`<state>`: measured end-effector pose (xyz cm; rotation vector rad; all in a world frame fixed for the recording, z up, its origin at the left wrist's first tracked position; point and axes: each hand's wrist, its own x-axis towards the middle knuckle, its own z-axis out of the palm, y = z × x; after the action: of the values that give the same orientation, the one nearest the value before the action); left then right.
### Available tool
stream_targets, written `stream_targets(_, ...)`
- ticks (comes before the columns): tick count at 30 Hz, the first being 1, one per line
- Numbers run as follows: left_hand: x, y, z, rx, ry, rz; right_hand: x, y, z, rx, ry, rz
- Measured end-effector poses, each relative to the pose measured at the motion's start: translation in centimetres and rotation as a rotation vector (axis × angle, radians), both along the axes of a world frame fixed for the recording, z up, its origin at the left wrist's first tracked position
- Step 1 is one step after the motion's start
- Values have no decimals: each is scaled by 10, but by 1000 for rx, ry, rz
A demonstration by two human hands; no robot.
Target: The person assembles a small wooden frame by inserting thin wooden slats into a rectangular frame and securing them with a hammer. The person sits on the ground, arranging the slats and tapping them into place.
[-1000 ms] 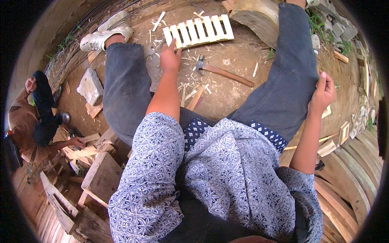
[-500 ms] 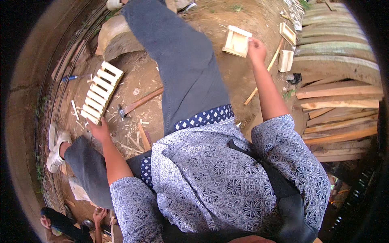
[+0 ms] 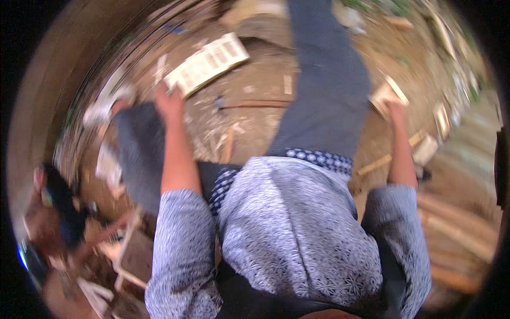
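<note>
My left hand [image 3: 170, 103], slightly smeared by motion, is closed on the near end of a pale slatted wooden rack [image 3: 210, 61]. The rack slants away toward the far right, with gaps between its several slats. On the other side of my outstretched leg, my right hand [image 3: 396, 109] grips the near edge of a small square wooden frame [image 3: 392, 91] with a raised rim. Its fingertips are blurred. Between the two hands a hammer [image 3: 255, 103] lies on the ground among wood shavings, its head toward the rack.
Right of my right hand lie another small frame [image 3: 442, 120], a wood block [image 3: 425, 150] and a thin stick [image 3: 374, 166]. Stacked planks [image 3: 457, 228] fill the lower right. A log [image 3: 260, 29] lies at the far side. A co-worker [image 3: 64, 207] is at lower left beside a wooden framework [image 3: 127, 239].
The view has swung and turned, so the rack, hammer and small frame appear farther right and rotated. More of the co-worker shows at lower left. Both hands keep their hold.
</note>
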<state>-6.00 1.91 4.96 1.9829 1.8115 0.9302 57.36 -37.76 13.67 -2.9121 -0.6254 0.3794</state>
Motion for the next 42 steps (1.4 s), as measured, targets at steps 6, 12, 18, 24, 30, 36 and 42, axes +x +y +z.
stream_targets(6,19,17,42,25,-326,49,-11,10,17,-100,114,246)
stream_targets(12,-33,31,16,-95,-358,162,-1,18,39,-287,147,320)
stream_targets(18,-16,40,-3,-199,-687,68,-31,6,25,-95,169,396)
stream_targets(24,6,26,2,-242,-791,13,-76,-18,30,-25,-23,526)
stream_targets(30,3,21,9,-277,-722,39,-81,-16,27,-7,-79,573)
stream_targets(36,2,25,-5,-308,-773,27,-74,-13,22,-163,-68,594)
stream_targets(42,6,18,1,-322,-808,13,-86,-3,30,-267,-32,495)
